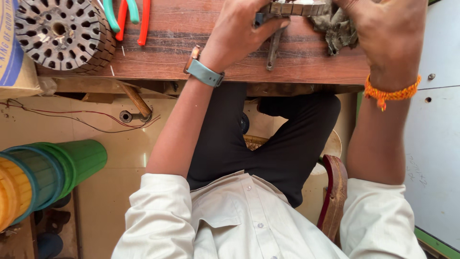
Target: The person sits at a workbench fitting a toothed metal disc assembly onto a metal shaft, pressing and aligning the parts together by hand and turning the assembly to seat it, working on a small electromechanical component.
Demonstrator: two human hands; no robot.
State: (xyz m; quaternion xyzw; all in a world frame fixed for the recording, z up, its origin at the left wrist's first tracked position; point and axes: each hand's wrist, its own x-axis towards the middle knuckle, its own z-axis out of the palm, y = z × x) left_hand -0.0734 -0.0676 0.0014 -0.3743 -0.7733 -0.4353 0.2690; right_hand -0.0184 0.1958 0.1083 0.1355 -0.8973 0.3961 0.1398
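My left hand point(244, 29) grips the near edge of a round metal laminated part point(293, 8) at the top of the view, on a wooden workbench point(201, 57). My right hand point(387, 33) closes on the same part from the right, over a dirty grey rag point(338, 29). A grey metal tool point(273, 50) lies on the bench under my left hand. My left wrist carries a watch with a teal strap, and an orange thread band circles my right wrist.
A slotted round motor core point(62, 33) sits at the bench's left end, beside pliers with green and red handles point(128, 19). A cardboard box point(14, 52) stands far left. Stacked plastic stools point(43, 177), red wires point(86, 120) and a wooden-handled tool point(136, 103) lie on the floor.
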